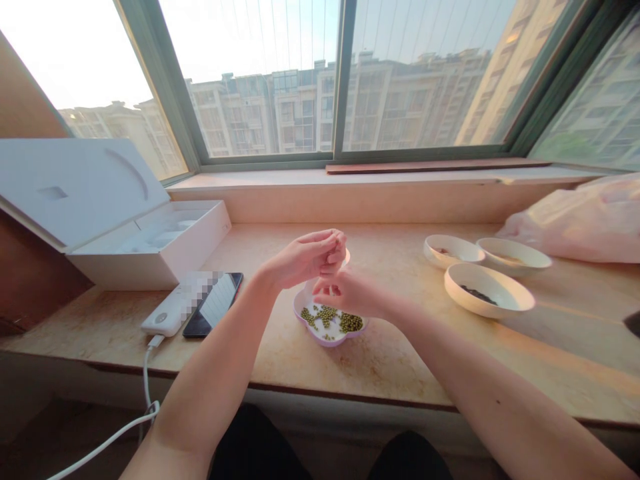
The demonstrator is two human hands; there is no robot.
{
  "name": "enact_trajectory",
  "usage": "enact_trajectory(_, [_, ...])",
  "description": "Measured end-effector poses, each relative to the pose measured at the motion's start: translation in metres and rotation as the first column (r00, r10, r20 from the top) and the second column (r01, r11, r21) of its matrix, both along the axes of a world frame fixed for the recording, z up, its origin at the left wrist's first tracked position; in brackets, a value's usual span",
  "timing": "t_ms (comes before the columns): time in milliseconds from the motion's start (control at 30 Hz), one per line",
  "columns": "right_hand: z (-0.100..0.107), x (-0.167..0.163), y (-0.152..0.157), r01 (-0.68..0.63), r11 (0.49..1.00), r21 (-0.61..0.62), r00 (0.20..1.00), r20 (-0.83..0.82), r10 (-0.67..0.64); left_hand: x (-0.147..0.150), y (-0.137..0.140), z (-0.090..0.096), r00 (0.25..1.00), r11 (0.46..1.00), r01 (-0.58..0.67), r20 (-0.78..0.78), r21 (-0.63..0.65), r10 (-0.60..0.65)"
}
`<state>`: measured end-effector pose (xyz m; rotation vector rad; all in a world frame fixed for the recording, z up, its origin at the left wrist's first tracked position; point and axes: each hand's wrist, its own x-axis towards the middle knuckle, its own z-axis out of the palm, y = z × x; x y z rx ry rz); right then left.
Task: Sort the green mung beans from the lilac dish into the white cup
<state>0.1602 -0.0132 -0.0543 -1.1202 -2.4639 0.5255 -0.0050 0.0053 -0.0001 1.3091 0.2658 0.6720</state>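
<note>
My left hand (313, 257) is held above the counter, its fingers curled inward and pressed against the thumb. Whatever lies inside that grip is hidden. Just below and to the right is my right hand (353, 293), its fingers loosely bent with a small gap showing between them and nothing visible held. Under both hands sits a white dish with a lilac, scalloped rim (329, 343); my forearms and hands cover its far part. Green mung beans (351, 323) lie in it in separate clusters.
Three cream bowls stand at the right, the nearest bowl (515, 303) holding dark bits. Behind them is a pale plastic bag (580, 220). On the left are an opened white box (185, 250), a phone (213, 307) and a white power bank (167, 313) with a cable (146, 373).
</note>
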Motion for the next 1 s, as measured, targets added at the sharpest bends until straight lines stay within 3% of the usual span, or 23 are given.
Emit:
enact_trajectory(100, [-0.001, -0.003, -0.008, -0.162, 0.987, 0.024, 0.987, 0.004, 0.162, 0.001, 0.0, 0.001, 0.998, 0.999, -0.05, 0.036, -0.009, 0.05])
enact_trajectory(233, [-0.005, -0.001, -0.007, -0.232, 0.972, 0.026, 0.972, 0.033, 0.231, 0.003, 0.0, 0.001, 0.997, 0.997, -0.079, 0.018, 0.001, 0.079])
enact_trajectory(467, [-0.01, 0.002, -0.004, -0.159, 0.986, -0.044, 0.981, 0.102, 0.163, 0.004, -0.002, 0.0, 0.998, 0.997, -0.069, -0.009, 0.026, 0.069])
enact_trajectory(833, [-0.008, 0.003, -0.003, -0.06, 0.99, -0.131, 0.995, 0.067, 0.069, 0.007, 0.003, -0.004, 0.99, 0.987, -0.127, -0.052, 0.095, 0.132])
enact_trajectory(933, [-0.007, 0.002, -0.004, -0.052, 0.991, -0.127, 0.993, 0.096, 0.064, 0.011, 0.012, -0.011, 0.965, 0.956, -0.241, -0.065, 0.168, 0.255])
enact_trajectory(1000, [-0.008, 0.002, -0.004, -0.063, 0.99, -0.123, 0.992, 0.103, 0.075, 0.012, 0.02, -0.018, 0.906, 0.891, -0.36, -0.123, 0.276, 0.405])
